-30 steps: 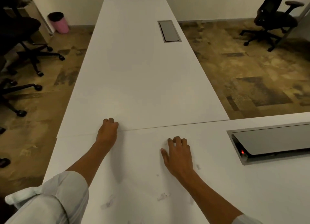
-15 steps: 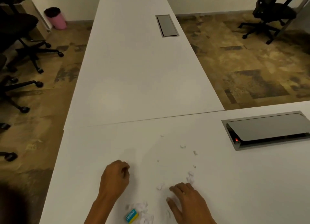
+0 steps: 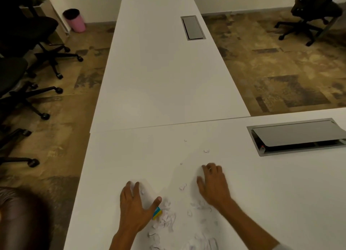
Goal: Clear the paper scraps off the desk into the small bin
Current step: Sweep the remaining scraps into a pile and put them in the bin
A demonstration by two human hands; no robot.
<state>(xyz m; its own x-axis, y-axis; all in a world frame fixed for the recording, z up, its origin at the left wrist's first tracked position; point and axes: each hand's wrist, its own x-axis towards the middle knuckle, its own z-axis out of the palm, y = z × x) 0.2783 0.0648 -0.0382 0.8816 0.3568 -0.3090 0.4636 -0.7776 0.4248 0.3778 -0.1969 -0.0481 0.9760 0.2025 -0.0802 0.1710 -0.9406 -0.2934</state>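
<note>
paper scraps [image 3: 166, 219] on desk [image 3: 280, 203] between hands, bin [image 3: 74, 20] on floor far left

The eraser [image 3: 156, 213] at six o'clock is half covered by the left hand [image 3: 135, 208], its label unreadable; the paper scraps [image 3: 164, 221] smear into blur and run off the bottom edge, and both forearms are cut there; a dark blurred shape [image 3: 22, 218] fills eight o'clock, unidentifiable

Looking forward and down from head height

Hanging close over the near white desk [image 3: 262, 203], facing along the far desk [image 3: 164, 66] toward the far wall.
</note>
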